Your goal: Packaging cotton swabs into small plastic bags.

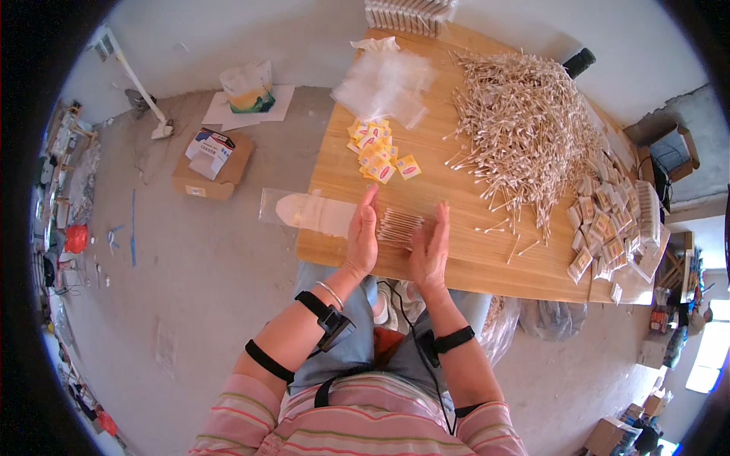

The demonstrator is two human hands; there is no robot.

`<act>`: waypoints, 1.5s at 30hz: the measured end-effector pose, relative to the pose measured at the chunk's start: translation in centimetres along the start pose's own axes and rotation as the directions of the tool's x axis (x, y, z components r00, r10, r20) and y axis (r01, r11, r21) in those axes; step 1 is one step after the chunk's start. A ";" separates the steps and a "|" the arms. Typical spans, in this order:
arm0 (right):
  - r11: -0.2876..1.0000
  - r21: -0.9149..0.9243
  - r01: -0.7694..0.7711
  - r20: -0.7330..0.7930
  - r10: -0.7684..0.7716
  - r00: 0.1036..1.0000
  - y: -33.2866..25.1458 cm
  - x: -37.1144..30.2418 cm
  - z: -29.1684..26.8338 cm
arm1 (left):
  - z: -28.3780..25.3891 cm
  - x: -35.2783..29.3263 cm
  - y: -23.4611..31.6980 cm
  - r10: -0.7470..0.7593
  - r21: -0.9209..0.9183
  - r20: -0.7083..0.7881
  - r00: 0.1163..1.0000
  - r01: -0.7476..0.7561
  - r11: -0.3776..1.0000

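Note:
A small row of cotton swabs (398,229) lies side by side on the wooden table, close to its front edge. My left hand (363,237) stands on edge at the left end of the row, fingers stretched out. At the right end my right hand (432,247) faces it, its fingers also straight and the palm turned inward. The swabs lie between the two palms; whether both palms touch the tips I cannot tell. Left of my left hand lies a clear plastic bag with a white paper insert (315,212). Several yellow and white cards (374,152) are heaped just beyond my hands.
A large pile of loose cotton swabs (525,125) covers the table's far right. Filled small packs (608,220) are heaped at the right edge. Clear plastic bags (388,83) lie at the back left. A cardboard box (213,171) sits on the floor to the left.

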State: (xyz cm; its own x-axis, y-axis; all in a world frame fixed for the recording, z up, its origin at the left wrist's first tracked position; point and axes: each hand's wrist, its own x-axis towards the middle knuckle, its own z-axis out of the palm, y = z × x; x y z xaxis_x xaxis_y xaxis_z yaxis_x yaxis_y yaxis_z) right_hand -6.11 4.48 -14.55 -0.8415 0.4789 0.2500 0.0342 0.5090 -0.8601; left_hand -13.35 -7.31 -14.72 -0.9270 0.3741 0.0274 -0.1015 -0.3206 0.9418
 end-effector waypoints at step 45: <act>1.000 -0.002 -0.014 -0.114 0.014 0.993 0.1 -1.0 2.1 | 0.1 0.0 0.1 -0.023 0.079 0.063 0.998 0.018 0.997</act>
State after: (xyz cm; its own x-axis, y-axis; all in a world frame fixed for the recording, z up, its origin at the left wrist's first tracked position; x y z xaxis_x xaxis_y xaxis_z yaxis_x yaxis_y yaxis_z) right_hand -6.39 2.49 -15.79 -0.7743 0.5639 0.2871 0.0472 0.5038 -0.8625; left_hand -13.37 -7.29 -14.57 -0.9000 0.4351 0.0264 -0.0898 -0.2444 0.9655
